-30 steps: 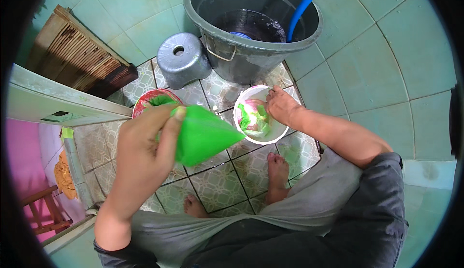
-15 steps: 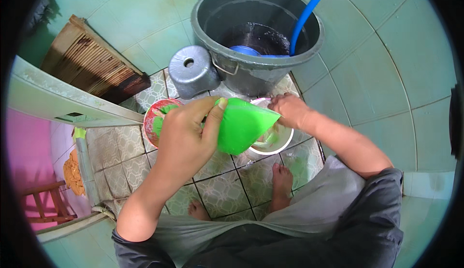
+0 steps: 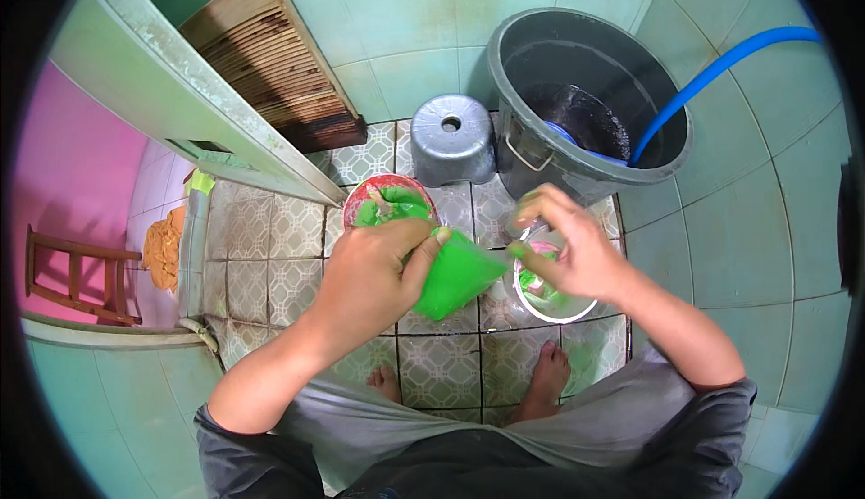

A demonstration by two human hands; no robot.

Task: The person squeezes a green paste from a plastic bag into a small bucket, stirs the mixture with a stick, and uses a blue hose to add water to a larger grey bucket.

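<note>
My left hand point(image 3: 383, 269) pinches a bright green, flat, pointed piece that looks like plastic point(image 3: 458, 276) between thumb and fingers. It hangs to the right of the hand, in mid-air. Below and behind that hand stands a red-rimmed bucket point(image 3: 359, 195) with more green material point(image 3: 410, 200) in it. My right hand point(image 3: 577, 251) is over a white bucket point(image 3: 563, 317), its thumb and fingers apart and slightly blurred; nothing shows between them. Pinkish and green contents point(image 3: 538, 290) are partly visible in the white bucket, with the hand covering some of them.
A large dark grey tub point(image 3: 523, 103) holding water stands at the back right, with a blue hose point(image 3: 721, 65) running into it. Left of it is a grey plastic stool point(image 3: 450, 152). A slatted wooden panel point(image 3: 270, 58) leans behind the door point(image 3: 180, 76). My feet are on patterned tiles point(image 3: 439, 368).
My right hand has lifted from the white bucket and its fingers have spread. The green piece stays in my left hand. The view has shifted, so the surroundings sit differently in it.
</note>
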